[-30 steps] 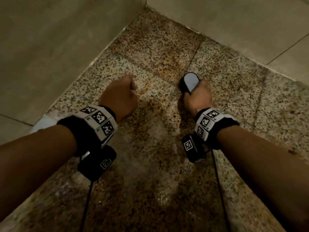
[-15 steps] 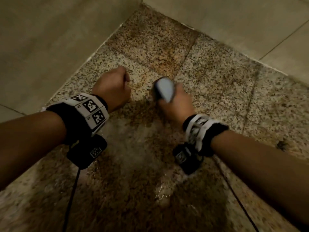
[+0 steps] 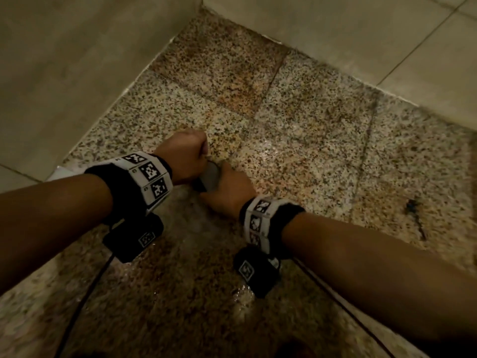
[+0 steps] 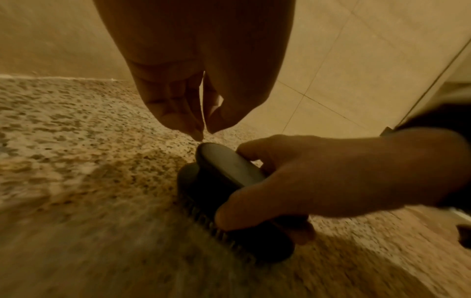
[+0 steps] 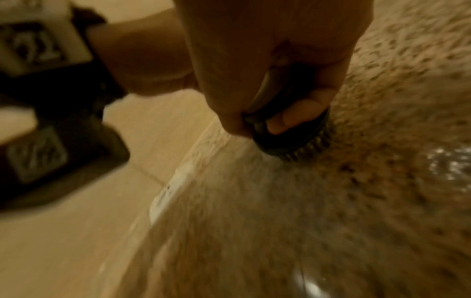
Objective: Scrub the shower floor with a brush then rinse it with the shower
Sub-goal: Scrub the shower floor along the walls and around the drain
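Head view: right hand [image 3: 227, 191] clamps the brush [image 4: 229, 179], bristles down on the wet floor [image 3: 296, 130] near the left wall [image 3: 64, 60]. Left hand [image 3: 184, 156] just beside it, fingers curled, holding nothing. Risk: knuckles could knock together mid-stroke, or soapy fingers could lose the brush.

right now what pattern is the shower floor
Speckled granite floor, beige with dark flecks; clearest in the head view.

Brush [image 4: 229, 193] on floor [image 3: 309, 140], near corner.
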A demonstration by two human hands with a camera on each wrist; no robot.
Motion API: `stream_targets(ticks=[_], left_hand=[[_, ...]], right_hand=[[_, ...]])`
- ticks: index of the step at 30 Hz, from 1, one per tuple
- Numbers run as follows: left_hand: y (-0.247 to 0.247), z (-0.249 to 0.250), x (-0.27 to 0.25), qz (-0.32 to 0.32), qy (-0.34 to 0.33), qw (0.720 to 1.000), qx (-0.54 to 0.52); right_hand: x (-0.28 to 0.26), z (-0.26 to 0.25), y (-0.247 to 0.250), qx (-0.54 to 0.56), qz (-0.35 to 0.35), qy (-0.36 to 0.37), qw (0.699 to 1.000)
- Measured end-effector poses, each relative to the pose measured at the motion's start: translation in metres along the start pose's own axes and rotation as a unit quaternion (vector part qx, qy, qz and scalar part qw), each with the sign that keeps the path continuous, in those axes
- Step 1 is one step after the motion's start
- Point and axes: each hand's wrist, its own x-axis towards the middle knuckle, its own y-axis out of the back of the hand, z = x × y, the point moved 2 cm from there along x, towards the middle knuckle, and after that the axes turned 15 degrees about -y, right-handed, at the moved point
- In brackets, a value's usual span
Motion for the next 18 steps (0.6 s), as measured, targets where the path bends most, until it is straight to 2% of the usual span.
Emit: stream_targets(ticks=[2, 4, 5, 6, 8, 10, 12, 15, 17, 18], left_hand=[[0.004, 0.001, -0.001, 0.004, -0.001, 1.000, 0.009], [0.007, 0.000, -0.002, -0.004, 0.003, 1.000, 0.017], [0.007, -0.002, -0.001, -0.009, 0.006, 1.000, 0.019], [0.008, -0.001, -0.001, -0.014, 0.011, 1.000, 0.022], [0.010, 0.003, 0.005, -0.029, 0.015, 0.999, 0.028], [0.009, 0.013, 0.018, -0.034, 0.003, 0.999, 0.026], [0.008, 0.026, 0.031, -0.026, -0.002, 1.000, 0.015], [-0.001, 0.055, 0.050, -0.030, -0.007, 0.999, 0.010], [-0.007, 0.068, 0.057, -0.034, -0.013, 0.999, 0.010], [-0.008, 0.072, 0.058, -0.033, -0.019, 0.999, 0.013]], right_hand=[[0.006, 0.025, 0.030, 0.087, 0.071, -0.075, 0.991], [0.012, 0.070, 0.067, 0.167, 0.165, -0.168, 0.958], [0.012, 0.096, 0.086, 0.165, 0.198, -0.218, 0.941], [0.013, 0.122, 0.099, 0.142, 0.210, -0.269, 0.929], [0.009, 0.159, 0.109, 0.081, 0.184, -0.347, 0.916], [0.004, 0.166, 0.094, 0.048, 0.159, -0.338, 0.926], [0.003, 0.145, 0.066, 0.047, 0.148, -0.275, 0.949], [0.000, 0.093, 0.021, 0.062, 0.074, -0.196, 0.976], [-0.005, 0.068, 0.007, 0.072, 0.023, -0.148, 0.986], [-0.006, 0.067, 0.009, 0.078, 0.019, -0.132, 0.988]])
